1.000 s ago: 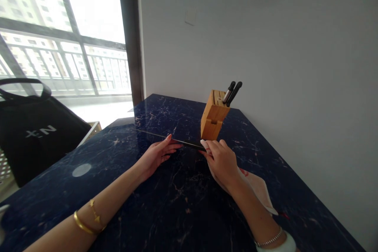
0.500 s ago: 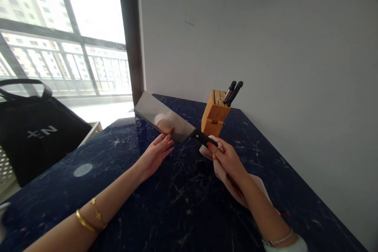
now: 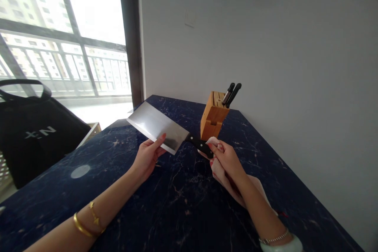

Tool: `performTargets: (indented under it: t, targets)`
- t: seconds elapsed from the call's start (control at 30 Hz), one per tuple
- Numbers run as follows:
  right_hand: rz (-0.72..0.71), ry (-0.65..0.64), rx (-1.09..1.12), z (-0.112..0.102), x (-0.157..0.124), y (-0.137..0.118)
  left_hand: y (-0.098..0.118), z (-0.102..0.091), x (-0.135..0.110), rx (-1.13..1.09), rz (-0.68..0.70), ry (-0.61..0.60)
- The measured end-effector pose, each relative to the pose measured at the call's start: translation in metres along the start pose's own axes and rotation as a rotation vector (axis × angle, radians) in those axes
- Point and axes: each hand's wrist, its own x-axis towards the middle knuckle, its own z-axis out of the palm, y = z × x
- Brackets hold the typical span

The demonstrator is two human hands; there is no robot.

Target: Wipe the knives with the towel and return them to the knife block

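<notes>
A cleaver (image 3: 159,124) with a broad shiny blade and a black riveted handle is held above the table, blade toward the left. My left hand (image 3: 149,155) pinches the blade's near edge, thumb on the upper face and fingers underneath. At the handle's end, my right hand (image 3: 227,159) grips a pale pink cloth (image 3: 220,171) together with the handle. The cloth hangs down beneath my right wrist. Just behind the handle stands a wooden knife block (image 3: 212,118) with two black-handled tools in its top slots.
The dark blue marbled table (image 3: 180,204) lies under both hands, with a pale round spot (image 3: 80,171) at left. A black bag (image 3: 35,138) is beside the table's left edge, near the window. A grey wall (image 3: 265,47) runs along the right side.
My left thumb has come over the blade, and the hand now pinches its edge. The blade has turned its bright face upward and shifted slightly left and down.
</notes>
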Motion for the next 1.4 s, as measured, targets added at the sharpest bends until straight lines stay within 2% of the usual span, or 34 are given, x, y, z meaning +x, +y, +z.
performTargets:
  t: [0.13,0.27,0.37,0.47,0.63,0.7,0.8,0.9,1.0,1.2,1.4]
  targets:
    - [-0.009,0.185,-0.083,-0.007,0.002,0.005,0.002,-0.001,-0.001,0.055,0.094,0.058]
    - [-0.096,0.306,-0.143,-0.006,-0.001,-0.003,0.000,0.003,-0.005,0.149,0.173,0.085]
    - [-0.178,0.270,-0.177,0.001,-0.004,-0.011,-0.002,0.007,-0.010,0.269,0.219,0.089]
    - [-0.197,0.215,-0.161,0.009,-0.007,-0.015,-0.001,0.013,-0.016,0.407,0.248,0.090]
    - [-0.217,0.258,-0.088,0.017,-0.012,-0.025,0.002,0.025,-0.028,0.539,0.229,0.090]
    - [-0.211,0.239,-0.050,0.020,-0.016,-0.030,0.002,0.028,-0.031,0.561,0.228,0.079]
    - [-0.201,0.135,-0.027,0.022,-0.020,-0.037,0.001,0.028,-0.033,0.587,0.231,0.064]
    - [-0.296,0.065,-0.045,0.021,-0.021,-0.040,0.000,0.027,-0.033,0.620,0.242,0.054]
    - [-0.362,0.059,-0.075,0.023,-0.021,-0.040,-0.001,0.026,-0.032,0.629,0.234,0.051]
    - [-0.368,0.046,-0.134,0.031,-0.019,-0.040,-0.003,0.025,-0.031,0.590,0.213,0.044]
    - [-0.318,0.083,-0.069,0.021,-0.017,-0.043,-0.005,0.027,-0.034,0.648,0.272,0.001]
